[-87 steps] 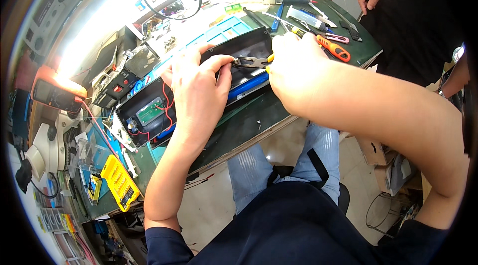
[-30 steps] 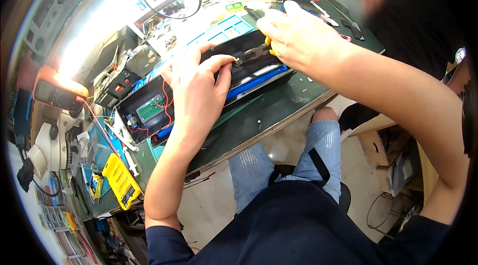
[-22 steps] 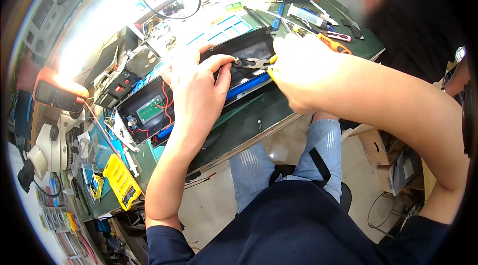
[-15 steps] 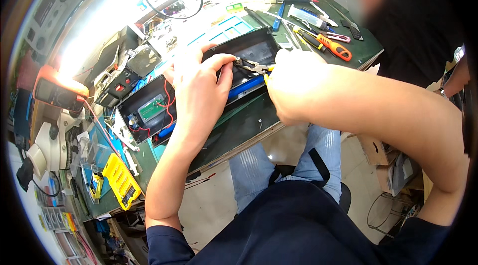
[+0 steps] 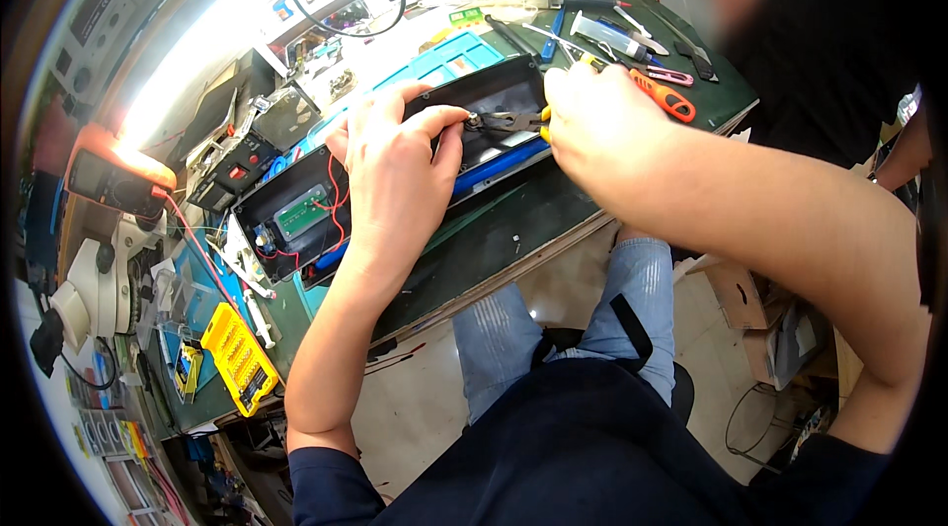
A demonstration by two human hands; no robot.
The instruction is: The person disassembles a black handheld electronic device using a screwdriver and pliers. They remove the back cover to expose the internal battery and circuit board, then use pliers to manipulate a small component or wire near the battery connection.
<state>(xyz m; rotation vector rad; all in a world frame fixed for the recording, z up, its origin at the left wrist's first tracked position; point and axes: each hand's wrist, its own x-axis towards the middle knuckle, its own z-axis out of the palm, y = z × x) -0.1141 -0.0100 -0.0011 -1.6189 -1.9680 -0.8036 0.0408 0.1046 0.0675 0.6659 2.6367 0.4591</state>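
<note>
A long black plastic case (image 5: 513,80) lies on the bench, with a green circuit board (image 5: 299,215) and red wires in its left part. My left hand (image 5: 395,165) reaches over its middle, thumb and index finger pinched at a small metal part (image 5: 472,120). Closed round the handles of a pair of pliers (image 5: 509,122), my right hand (image 5: 607,126) brings the grey jaws up to that part. Yellow and blue bits of the handles show beside my fingers. Whether the jaws grip the part is too small to tell. A blue bar (image 5: 489,173) runs along the case's near side.
An orange-handled tool (image 5: 664,96), a syringe (image 5: 607,35) and other tools lie at the right. To the left are a multimeter (image 5: 114,175), a yellow bit case (image 5: 239,360) and a black device (image 5: 232,165). Another person (image 5: 829,52) is at the far right.
My right hand has shifted slightly right and turned, so the pliers now lie nearly level instead of slanting. My left hand stays at the small metal part.
</note>
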